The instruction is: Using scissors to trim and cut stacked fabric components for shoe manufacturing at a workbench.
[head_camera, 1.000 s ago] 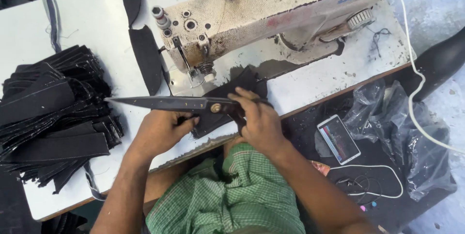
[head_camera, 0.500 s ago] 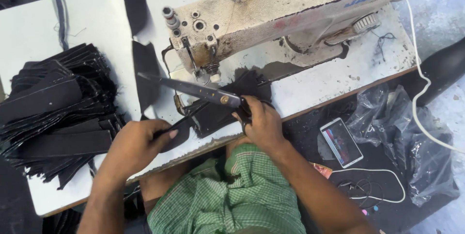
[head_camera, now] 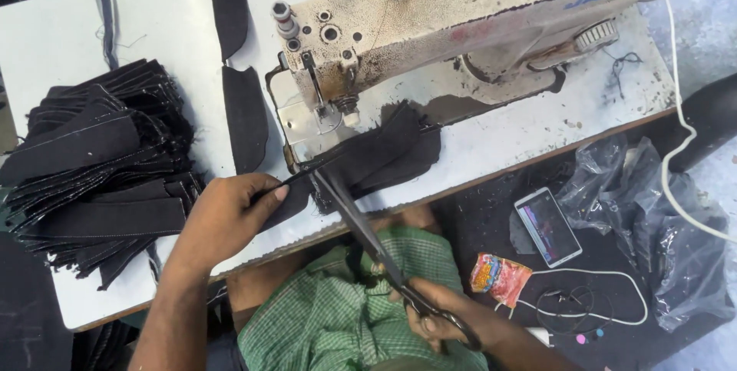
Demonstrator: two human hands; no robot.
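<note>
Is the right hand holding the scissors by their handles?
Yes, the right hand grips the handles of the scissors, whose blades reach up to the black fabric piece that the left hand pinches at the table's edge.

surface: white worktable (head_camera: pixel 169 26), worn and stained, beyond the hands | floor: pale blue-grey (head_camera: pixel 706 18), far right of the right hand | mat: dark cloth (head_camera: pixel 491 225) just right of it | light: even daylight

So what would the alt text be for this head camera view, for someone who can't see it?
Seen from above, a person's right hand holds long scissors whose tips meet a black fabric piece that the left hand pinches at a worn sewing machine. A stack of black fabric pieces lies on the white table.
</note>
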